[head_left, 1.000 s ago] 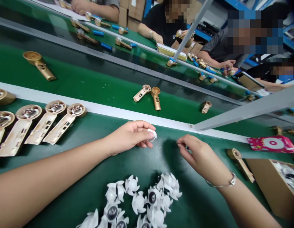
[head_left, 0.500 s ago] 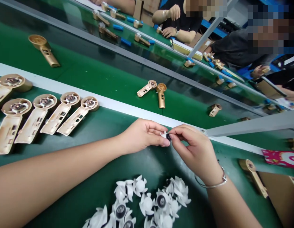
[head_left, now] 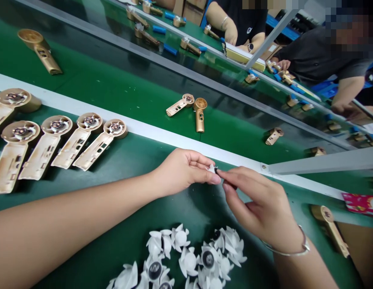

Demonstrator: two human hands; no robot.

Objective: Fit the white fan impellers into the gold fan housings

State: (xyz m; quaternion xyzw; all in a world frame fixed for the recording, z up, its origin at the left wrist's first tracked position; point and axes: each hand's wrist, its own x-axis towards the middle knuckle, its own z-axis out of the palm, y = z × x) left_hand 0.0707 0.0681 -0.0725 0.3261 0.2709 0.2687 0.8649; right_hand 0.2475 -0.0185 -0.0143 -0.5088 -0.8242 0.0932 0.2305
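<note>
My left hand (head_left: 189, 170) pinches a small white fan blade piece (head_left: 212, 168) with a dark hub, held above the green table. My right hand (head_left: 255, 196) is at the hub side of that piece, its index fingertip touching the dark part and the thumb a little apart below; whether it holds anything is hidden. Below both hands lies a pile of white fan blades (head_left: 188, 261), some showing black hubs. At the left, several gold fan housings (head_left: 94, 146) with motors in their round heads lie in a row on the table.
A white rail (head_left: 162, 140) divides the table from a green belt (head_left: 138, 96) carrying gold housings (head_left: 200, 116). A grey bar (head_left: 325, 160) slants at right, near a gold housing (head_left: 331, 228) and cardboard box (head_left: 361, 245). Co-workers (head_left: 237, 24) sit across.
My right hand has shifted right and down, its thumb parting from the piece. My left hand still pinches it. Items on the belt have shifted slightly left and up in view.
</note>
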